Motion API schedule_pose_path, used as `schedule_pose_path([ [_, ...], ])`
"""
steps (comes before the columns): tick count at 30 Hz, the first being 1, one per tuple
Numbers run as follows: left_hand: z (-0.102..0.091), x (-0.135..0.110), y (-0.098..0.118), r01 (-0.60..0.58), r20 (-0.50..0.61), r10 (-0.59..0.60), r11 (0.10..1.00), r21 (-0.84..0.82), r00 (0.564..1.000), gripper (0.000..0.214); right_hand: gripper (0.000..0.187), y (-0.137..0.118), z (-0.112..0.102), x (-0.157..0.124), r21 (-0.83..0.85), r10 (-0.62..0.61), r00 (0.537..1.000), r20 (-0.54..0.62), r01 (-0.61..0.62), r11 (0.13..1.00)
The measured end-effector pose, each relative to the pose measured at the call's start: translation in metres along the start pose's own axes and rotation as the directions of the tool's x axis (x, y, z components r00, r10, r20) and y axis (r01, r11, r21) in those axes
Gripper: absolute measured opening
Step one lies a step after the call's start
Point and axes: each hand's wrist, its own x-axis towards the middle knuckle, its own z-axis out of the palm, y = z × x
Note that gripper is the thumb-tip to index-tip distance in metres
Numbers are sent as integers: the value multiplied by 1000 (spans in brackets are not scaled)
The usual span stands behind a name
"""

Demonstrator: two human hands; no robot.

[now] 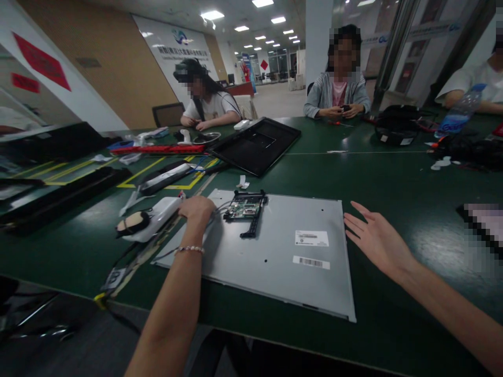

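A grey metal display panel (pixel 275 251) lies flat on the green table, with a small circuit board (pixel 244 208) on a black bracket near its far edge. My left hand (pixel 196 208), a bead bracelet on the wrist, rests fingers-down at the panel's far left corner, curled over thin wires beside the board. What the fingers grip is hidden. My right hand (pixel 375 238) hovers open, fingers stretched out, just off the panel's right edge. Two white barcode labels (pixel 312 238) sit on the panel.
A white device (pixel 151 220) with cables lies left of my left hand. A black monitor shell (pixel 257 144) and long black bars (pixel 58 196) lie farther back. Three other people sit across the green table (pixel 393 183). A water bottle (pixel 459 112) stands far right.
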Motion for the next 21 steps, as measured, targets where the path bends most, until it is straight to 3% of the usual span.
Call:
schedule_pose_path([
  [2,-1,-2,3,85,18,-85,996,26,996,46,71,-1,-1,0,-4,-11,1000,-19,11,1000],
  [10,-4,-7,8,-95,84,90,993,65,992,42,69,-1,-16,7,-94,-94,993,-67,87,992],
  [15,-3,-14,14,-126,79,120,989,80,990,39,66,-5,-24,10,-187,-149,984,-97,129,974],
  [21,-10,-27,19,-161,63,156,984,79,986,41,74,-24,-38,12,-183,-44,995,-89,27,983],
])
